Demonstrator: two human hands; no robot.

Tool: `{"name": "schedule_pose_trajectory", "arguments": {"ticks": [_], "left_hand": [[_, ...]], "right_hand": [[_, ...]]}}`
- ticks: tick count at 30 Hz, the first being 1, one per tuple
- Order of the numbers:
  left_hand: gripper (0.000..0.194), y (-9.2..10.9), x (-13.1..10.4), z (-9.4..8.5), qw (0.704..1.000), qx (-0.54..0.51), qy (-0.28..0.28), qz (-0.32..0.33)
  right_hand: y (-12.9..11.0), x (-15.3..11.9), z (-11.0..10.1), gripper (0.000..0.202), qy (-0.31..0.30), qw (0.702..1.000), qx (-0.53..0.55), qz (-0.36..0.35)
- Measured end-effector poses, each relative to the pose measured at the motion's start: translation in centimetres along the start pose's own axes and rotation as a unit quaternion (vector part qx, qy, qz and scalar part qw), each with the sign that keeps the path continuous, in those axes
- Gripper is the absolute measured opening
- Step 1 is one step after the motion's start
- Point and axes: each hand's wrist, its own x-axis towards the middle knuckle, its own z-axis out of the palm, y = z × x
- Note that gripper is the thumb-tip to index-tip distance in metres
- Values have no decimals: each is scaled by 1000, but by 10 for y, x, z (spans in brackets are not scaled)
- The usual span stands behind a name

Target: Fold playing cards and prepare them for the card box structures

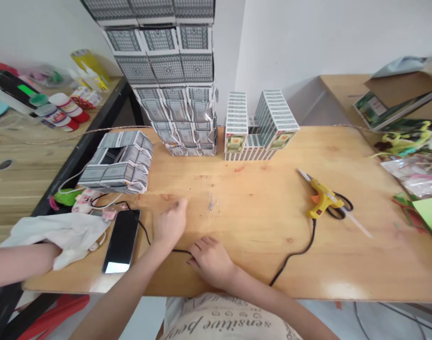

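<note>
My left hand (169, 224) is closed over the table (258, 255), its fingers curled under; anything inside is hidden. Closer to the table's front edge, my right hand (211, 259) has its fingers bent round a black cable (182, 251), which passes under my left wrist. Left of my hands lies a dark phone (122, 241). Small clear scraps (211, 204) lie just beyond them. A yellow glue gun (321, 198) rests on its side at the right, over black-handled scissors (343, 205).
A tall card tower (180, 66) stands at the back, between a low card block (118, 163) and stacked green-and-white boxes (258, 125). Another person's forearm (21, 264) reaches in at left beside a white cloth (67, 231). Glue bottles (58, 115) stand left; plastic bags (421, 182) lie right.
</note>
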Motion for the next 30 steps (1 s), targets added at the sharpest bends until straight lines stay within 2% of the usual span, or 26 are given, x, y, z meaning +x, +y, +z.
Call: {"name": "schedule_pose_trajectory", "arguments": {"ticks": [3, 5, 6, 8, 13, 15, 17, 20, 22, 24, 26, 30], "left_hand": [[33, -34, -1, -2, 996, 46, 31, -65], [34, -46, -4, 0, 996, 63, 28, -48], [34, -46, -6, 2, 997, 65, 19, -28], [33, -32, -8, 6, 999, 49, -4, 15], [28, 32, -5, 7, 996, -18, -19, 87], [25, 38, 0, 0, 994, -31, -17, 101], [27, 23, 6, -7, 995, -29, -14, 93], [33, -23, 11, -13, 999, 32, -2, 27], [34, -49, 11, -10, 997, 72, 7, 7], [34, -55, 10, -4, 997, 79, -11, 17], [35, -41, 10, 3, 997, 59, -29, 30], [33, 19, 16, 8, 995, 1, -25, 93]], "right_hand": [[0, 0, -2, 12, -1, 1000, 3, 0], [0, 0, -3, 12, -1, 1000, 8, 4], [0, 1, -3, 12, -1, 1000, 9, 5], [0, 1, -3, 13, -1, 1000, 9, 5], [-1, -1, -1, 12, 9, 1000, 9, 4], [-2, -2, 0, 11, 11, 1000, 8, 1], [-2, -3, 2, 10, 8, 1000, 1, -3], [-2, -3, 4, 10, 9, 1000, -6, -13], [-1, -3, 5, 10, 13, 1000, -4, -16], [-1, -3, 5, 11, 14, 1000, -3, -16], [0, -3, 5, 12, 13, 1000, -5, -15], [0, -3, 5, 13, 14, 1000, -9, -18]]}}
